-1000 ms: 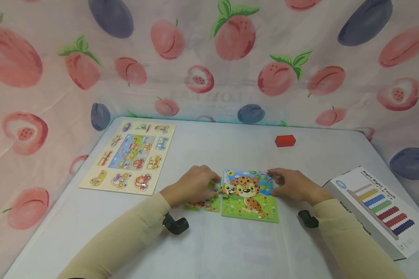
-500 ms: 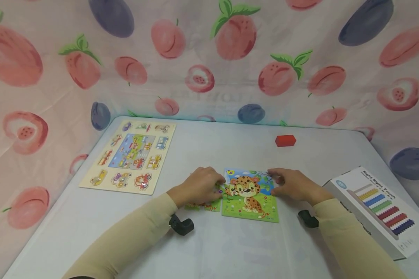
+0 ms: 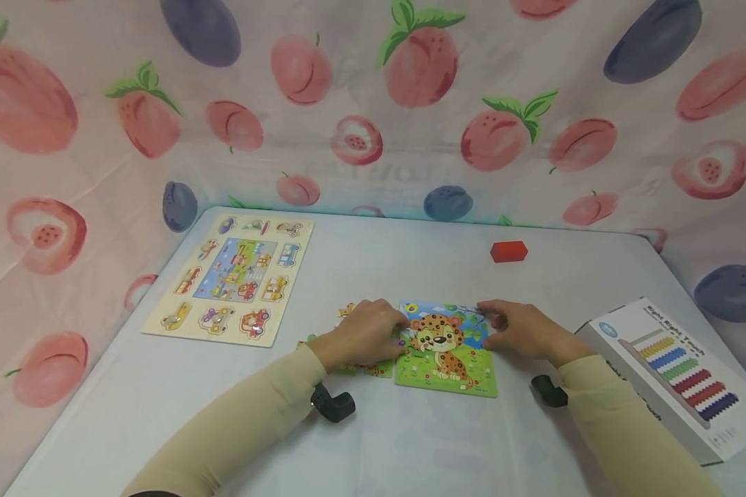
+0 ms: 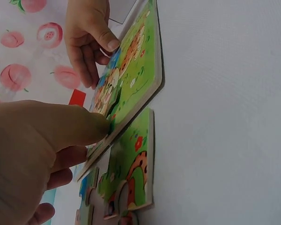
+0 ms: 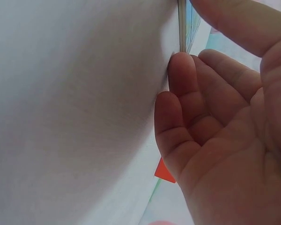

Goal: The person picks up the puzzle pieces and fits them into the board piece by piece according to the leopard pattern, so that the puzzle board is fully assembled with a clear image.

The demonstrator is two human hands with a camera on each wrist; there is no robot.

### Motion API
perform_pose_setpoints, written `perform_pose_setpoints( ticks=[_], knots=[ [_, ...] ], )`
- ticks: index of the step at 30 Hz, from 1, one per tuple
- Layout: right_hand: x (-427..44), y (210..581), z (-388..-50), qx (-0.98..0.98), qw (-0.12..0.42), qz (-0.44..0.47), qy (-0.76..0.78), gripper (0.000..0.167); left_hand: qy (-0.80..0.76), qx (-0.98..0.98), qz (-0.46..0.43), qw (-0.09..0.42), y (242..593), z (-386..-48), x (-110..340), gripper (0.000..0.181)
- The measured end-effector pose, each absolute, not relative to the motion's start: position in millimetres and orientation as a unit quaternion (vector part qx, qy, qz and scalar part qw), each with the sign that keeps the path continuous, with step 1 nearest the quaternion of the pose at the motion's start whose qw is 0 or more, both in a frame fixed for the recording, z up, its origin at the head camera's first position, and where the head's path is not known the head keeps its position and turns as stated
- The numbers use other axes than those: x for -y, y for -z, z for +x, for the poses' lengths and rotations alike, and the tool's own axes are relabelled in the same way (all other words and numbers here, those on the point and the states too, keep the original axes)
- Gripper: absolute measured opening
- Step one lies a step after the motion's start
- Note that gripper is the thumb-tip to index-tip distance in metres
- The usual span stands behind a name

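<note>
A jigsaw puzzle board with a spotted leopard cub (image 3: 450,369) lies flat in the middle of the table. My left hand (image 3: 369,335) pinches a puzzle piece (image 4: 115,101) over the board's left part, its thumb on top. One edge of that piece stands slightly raised above the picture. My right hand (image 3: 522,331) holds the board's right side, thumb and fingers at its edge; in the right wrist view the fingertips (image 5: 181,63) meet that edge. More loose puzzle pieces (image 4: 131,164) lie beside the board, partly hidden under my left hand.
A wooden peg puzzle with vehicles (image 3: 226,276) lies at the back left. Towards the back right sits a red block (image 3: 508,251). A white toy box (image 3: 677,379) stands right of my right arm. Fruit-patterned cloth (image 3: 354,83) hangs behind the table.
My left hand has moved right with its puzzle piece, further over the board. Loose pieces left of that hand show more now. My right hand and the board stay in place.
</note>
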State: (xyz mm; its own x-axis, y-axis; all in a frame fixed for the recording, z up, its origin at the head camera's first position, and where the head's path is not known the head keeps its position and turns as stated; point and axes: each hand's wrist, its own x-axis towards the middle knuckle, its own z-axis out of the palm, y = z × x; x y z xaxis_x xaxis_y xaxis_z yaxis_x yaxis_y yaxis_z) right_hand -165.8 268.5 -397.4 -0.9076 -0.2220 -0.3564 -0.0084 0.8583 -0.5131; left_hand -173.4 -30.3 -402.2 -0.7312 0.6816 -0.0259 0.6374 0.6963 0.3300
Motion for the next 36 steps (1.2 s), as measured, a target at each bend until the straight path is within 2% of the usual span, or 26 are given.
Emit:
perform_pose_setpoints(
  ticks=[25, 36],
  knots=[
    [-267.2, 396.1, -164.8, -0.943, 0.203, -0.061, 0.258, 0.074, -0.144, -0.923, 0.355, 0.037, 405.0, -168.0, 20.3, 0.036],
    [-266.8, 395.9, -164.4, -0.944, 0.201, -0.062, 0.255, 0.074, -0.13, -0.924, 0.357, 0.045, 406.6, -167.6, 18.6, 0.033]
  ],
)
